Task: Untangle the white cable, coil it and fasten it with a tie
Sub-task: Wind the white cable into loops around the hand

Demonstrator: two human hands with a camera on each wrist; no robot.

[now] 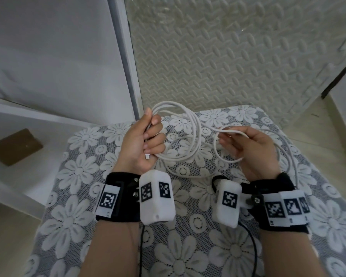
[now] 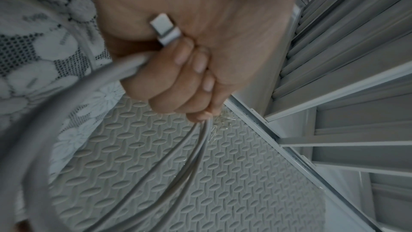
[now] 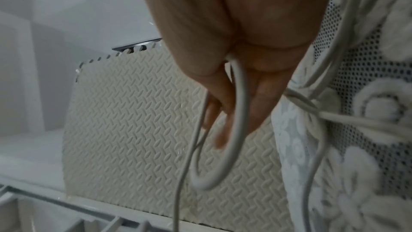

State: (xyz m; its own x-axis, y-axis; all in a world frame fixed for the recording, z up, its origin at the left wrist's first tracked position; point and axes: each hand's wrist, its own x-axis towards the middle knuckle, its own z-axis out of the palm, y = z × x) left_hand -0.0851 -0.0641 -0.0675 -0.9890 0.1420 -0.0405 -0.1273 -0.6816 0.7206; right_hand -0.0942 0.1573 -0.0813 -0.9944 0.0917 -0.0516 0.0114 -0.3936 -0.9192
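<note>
My left hand [image 1: 142, 140] curls round several gathered loops of the white cable [image 1: 188, 124], its metal plug [image 1: 147, 156] poking out at the heel of the palm, while my right hand [image 1: 252, 148] pinches a single strand between thumb and fingers and holds up a fresh loop above the bench [image 1: 84, 172] with its lace flower cloth. The rest of the cable trails slack over the cloth past my right wrist. The risk, as I judge it: that trailing run crosses itself beside my right hand and could pull into a knot, or the held loops could slip and spring apart if my left grip eases. No tie is visible anywhere. A brown block [image 1: 15, 146] lies on the white shelf to the left, well apart; the embossed foam mat [image 1: 238, 56] stands behind.
</note>
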